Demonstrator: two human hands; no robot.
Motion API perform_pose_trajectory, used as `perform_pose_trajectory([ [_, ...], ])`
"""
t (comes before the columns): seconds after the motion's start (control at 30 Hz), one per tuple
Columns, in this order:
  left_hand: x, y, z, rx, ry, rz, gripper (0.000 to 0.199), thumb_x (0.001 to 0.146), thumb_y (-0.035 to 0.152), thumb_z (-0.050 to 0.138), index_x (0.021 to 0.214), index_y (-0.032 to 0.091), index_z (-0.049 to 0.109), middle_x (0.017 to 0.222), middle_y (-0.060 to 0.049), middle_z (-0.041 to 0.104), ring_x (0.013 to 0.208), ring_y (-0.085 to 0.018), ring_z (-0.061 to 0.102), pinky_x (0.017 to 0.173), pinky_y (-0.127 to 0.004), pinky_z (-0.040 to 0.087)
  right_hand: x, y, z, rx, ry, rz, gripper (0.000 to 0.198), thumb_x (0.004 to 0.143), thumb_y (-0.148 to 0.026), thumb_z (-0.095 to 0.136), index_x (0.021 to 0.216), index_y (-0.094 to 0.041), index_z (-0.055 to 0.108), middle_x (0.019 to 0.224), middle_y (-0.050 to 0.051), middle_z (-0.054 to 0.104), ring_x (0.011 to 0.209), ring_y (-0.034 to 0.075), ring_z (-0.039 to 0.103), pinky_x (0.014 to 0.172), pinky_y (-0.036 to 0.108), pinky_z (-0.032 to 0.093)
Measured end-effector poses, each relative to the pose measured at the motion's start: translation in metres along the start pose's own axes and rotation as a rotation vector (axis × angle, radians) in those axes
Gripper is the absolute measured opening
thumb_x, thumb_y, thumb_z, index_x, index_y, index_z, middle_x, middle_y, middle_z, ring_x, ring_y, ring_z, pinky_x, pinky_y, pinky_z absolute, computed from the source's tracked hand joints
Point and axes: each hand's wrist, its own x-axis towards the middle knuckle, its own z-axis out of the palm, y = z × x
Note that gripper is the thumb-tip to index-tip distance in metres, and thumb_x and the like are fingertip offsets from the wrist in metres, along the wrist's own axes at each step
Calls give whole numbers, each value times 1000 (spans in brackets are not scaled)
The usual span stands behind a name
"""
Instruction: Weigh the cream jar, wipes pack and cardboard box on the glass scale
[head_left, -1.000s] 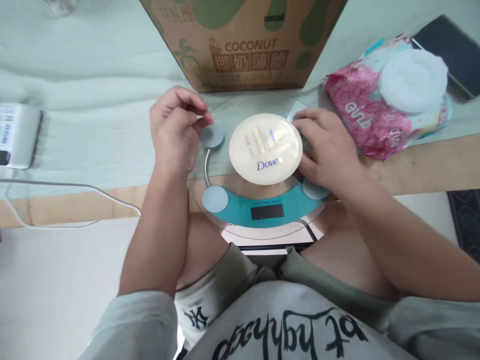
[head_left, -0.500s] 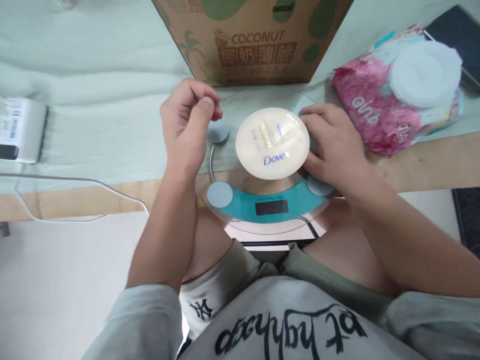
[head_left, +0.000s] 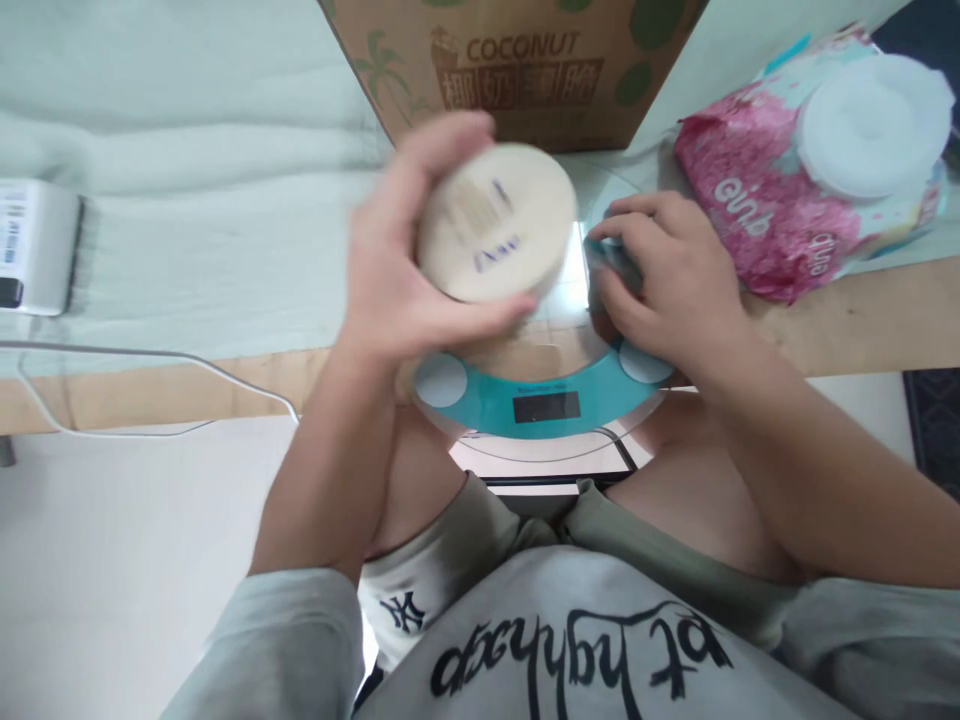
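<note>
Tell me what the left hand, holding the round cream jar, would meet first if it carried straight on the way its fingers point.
Probably the brown cardboard coconut box: the left hand, gripping the round cream jar above the round glass scale, points up the picture toward it. Depth is unclear, so it might pass over the box's base.

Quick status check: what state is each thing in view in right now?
Cream jar: lidded, lifted off the scale, tilted, blurred.
Left hand: gripping the cream jar.
Right hand: resting flat on the scale.
Scale: on the table edge, display dark.
Wipes pack: lid shut, lying on the table.
Cardboard box: standing behind the scale; top out of view.
</note>
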Motion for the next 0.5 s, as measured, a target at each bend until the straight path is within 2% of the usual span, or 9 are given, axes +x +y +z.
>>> perform_pose_trajectory([
  [0.07, -20, -56, -37, 100, 117, 137, 160, 47, 103, 93, 170, 28, 23, 170, -5, 44, 151, -35, 60, 133, -43, 57, 1, -1, 1, 9, -10, 22, 45, 108, -43, 46, 143, -22, 64, 156, 13, 54, 148, 24, 54, 128, 49, 54],
  [0.1, -31, -84, -58, 177, 243, 99, 164, 44, 109, 86, 168, 26, 19, 170, -5, 37, 157, -38, 52, 138, -47, 51, 1, -1, 2, 14, -13, 29, 44, 107, -42, 47, 143, -22, 65, 156, 13, 54, 148, 24, 54, 129, 49, 54],
  [0.17, -54, -125, -97, 336, 572, -98, 147, 53, 117, 65, 157, 23, 19, 169, -8, 24, 163, -42, 37, 141, -55, 42, 2, -3, 2, 26, -15, 39, 44, 106, -41, 50, 143, -23, 65, 156, 12, 54, 149, 23, 54, 131, 48, 53],
  [0.2, -64, -137, -112, 396, 673, -259, 145, 50, 115, 66, 152, 23, 21, 164, -8, 24, 160, -42, 36, 145, -59, 34, 3, -3, 2, 35, -13, 43, 43, 106, -41, 50, 143, -23, 66, 156, 12, 54, 148, 23, 54, 132, 48, 53],
  [0.23, -72, -141, -123, 435, 698, -428, 141, 46, 101, 83, 148, 24, 23, 162, -7, 20, 161, -42, 29, 148, -60, 25, 3, -3, 3, 43, -9, 48, 43, 106, -40, 51, 142, -24, 66, 155, 12, 55, 148, 23, 54, 132, 48, 53],
  [0.3, -83, -134, -131, 485, 726, -644, 129, 40, 60, 104, 138, 24, 27, 152, -7, 22, 154, -40, 27, 150, -65, 12, 3, -3, 4, 58, 2, 59, 42, 106, -41, 50, 141, -24, 67, 155, 12, 55, 147, 23, 55, 131, 49, 53],
  [0.37, -87, -118, -125, 509, 719, -739, 114, 43, 26, 101, 131, 24, 29, 144, -7, 25, 144, -35, 31, 147, -69, 14, 2, -1, 6, 67, 11, 54, 43, 106, -41, 50, 140, -24, 68, 155, 11, 56, 147, 24, 55, 130, 50, 53],
  [0.43, -88, -109, -118, 516, 692, -801, 107, 48, 19, 99, 129, 25, 30, 142, -8, 28, 138, -33, 33, 144, -69, 19, 0, 0, 7, 74, 22, 26, 43, 106, -42, 49, 140, -23, 68, 155, 11, 57, 146, 24, 57, 130, 51, 54],
  [0.5, -85, -114, -115, 549, 704, -735, 117, 46, 38, 108, 133, 26, 30, 146, -9, 27, 147, -39, 26, 147, -70, 8, -1, 2, 5, 97, 66, -30, 41, 105, -42, 51, 138, -24, 68, 151, 9, 60, 143, 24, 60, 128, 50, 56],
])
